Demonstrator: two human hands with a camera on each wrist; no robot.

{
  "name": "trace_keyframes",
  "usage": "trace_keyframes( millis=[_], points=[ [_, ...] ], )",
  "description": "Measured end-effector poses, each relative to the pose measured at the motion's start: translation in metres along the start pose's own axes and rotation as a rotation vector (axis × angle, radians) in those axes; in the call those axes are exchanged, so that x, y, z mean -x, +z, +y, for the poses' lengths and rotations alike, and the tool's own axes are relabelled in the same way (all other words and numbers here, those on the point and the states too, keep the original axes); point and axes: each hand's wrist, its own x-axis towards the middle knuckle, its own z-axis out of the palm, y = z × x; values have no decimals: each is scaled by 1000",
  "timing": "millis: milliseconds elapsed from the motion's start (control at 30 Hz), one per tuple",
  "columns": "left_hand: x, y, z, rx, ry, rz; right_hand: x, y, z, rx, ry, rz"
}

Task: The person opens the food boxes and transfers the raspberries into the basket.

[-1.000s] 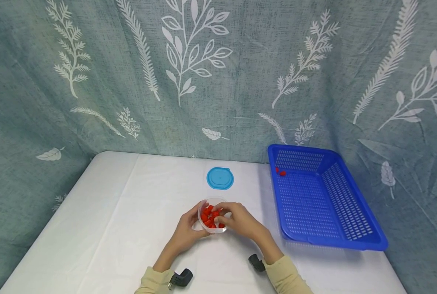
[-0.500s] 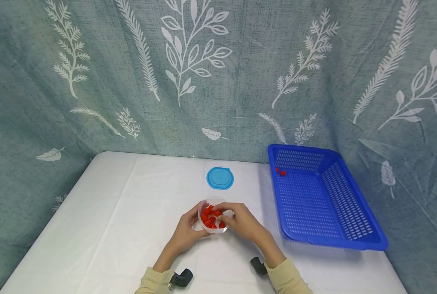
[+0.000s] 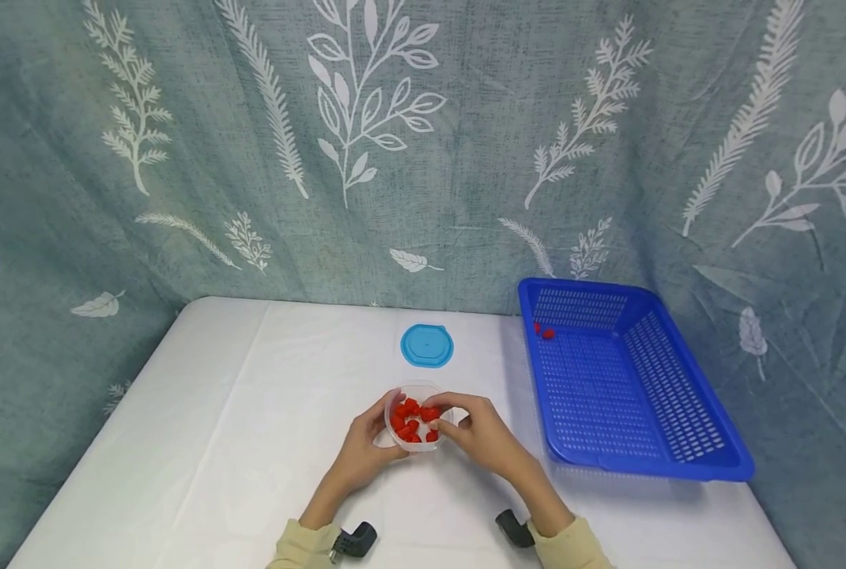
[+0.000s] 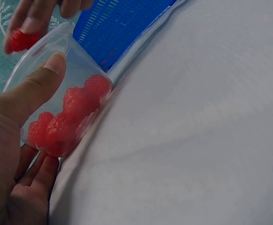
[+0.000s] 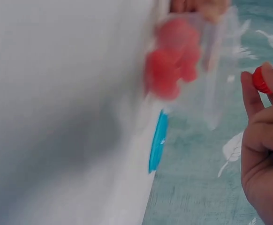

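A clear plastic container (image 4: 82, 63) holds several red raspberries (image 4: 80, 103) at the bottom. My left hand (image 3: 366, 444) grips it from the left side, with the thumb over the outer wall in the left wrist view. Between thumb and fingertips, my right hand (image 3: 485, 433) pinches a single raspberry (image 5: 259, 80). In the left wrist view this berry is up at the container's rim, above the others. The remaining right-hand fingers are curled toward the palm.
Beyond the container, a blue lid (image 3: 426, 345) lies flat on the white-covered table (image 3: 273, 411). To the right stands a large blue basket (image 3: 601, 411) with a few red berries (image 3: 549, 333) in its far left corner. A patterned curtain (image 3: 466, 237) hangs behind.
The right hand has drawn up and right from among the berries, now with one raspberry pinched in its fingertips. The left hand and container have stayed nearly in place.
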Motion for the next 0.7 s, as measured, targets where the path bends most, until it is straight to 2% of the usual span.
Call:
trace_keyframes(
  millis=[133, 300, 467, 700],
  points=[
    [2, 1, 0, -4, -9, 3, 8, -1, -6, -176, 3, -2],
    [0, -1, 2, -11, -21, 3, 15, -6, -18, -289, 0, 49],
    [-3, -1, 4, 4, -1, 22, 19, -20, -31, -317, -24, 100],
    [-1, 1, 4, 62, -31, 14, 23, -47, -45, -295, -32, 188]
  ],
)
